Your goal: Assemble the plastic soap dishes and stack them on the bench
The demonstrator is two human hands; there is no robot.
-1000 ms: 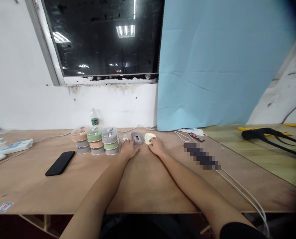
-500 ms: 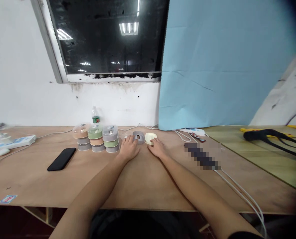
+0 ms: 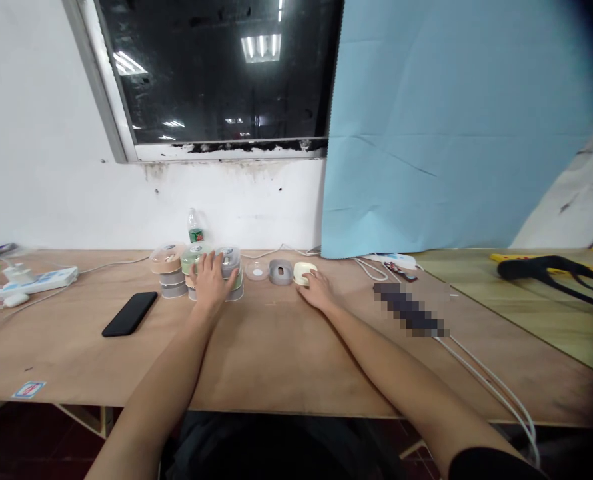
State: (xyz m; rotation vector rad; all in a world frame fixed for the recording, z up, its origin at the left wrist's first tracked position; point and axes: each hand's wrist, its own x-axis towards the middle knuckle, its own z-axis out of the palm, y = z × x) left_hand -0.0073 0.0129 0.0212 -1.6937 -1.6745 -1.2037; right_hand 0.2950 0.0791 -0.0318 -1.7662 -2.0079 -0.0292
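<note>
Left hand (image 3: pixel 210 283) spread wide against stacked round containers (image 3: pixel 229 257).
Right hand (image 3: pixel 317 291) rests its loosely closed fingers (image 3: pixel 306 280) on a cream oval piece (image 3: pixel 304 270) on the tabletop (image 3: pixel 276 353).

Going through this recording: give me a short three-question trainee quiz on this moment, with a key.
1. Which hand rests on the pale yellow oval piece?
2. True or false: the black smartphone lies flat on the plywood tabletop, left of the stacked round containers.
3. What lies directly beside the grey oval piece, towards the left hand? A) clear round piece B) water bottle C) power strip

Key: 1) right hand; 2) true; 3) A
</note>
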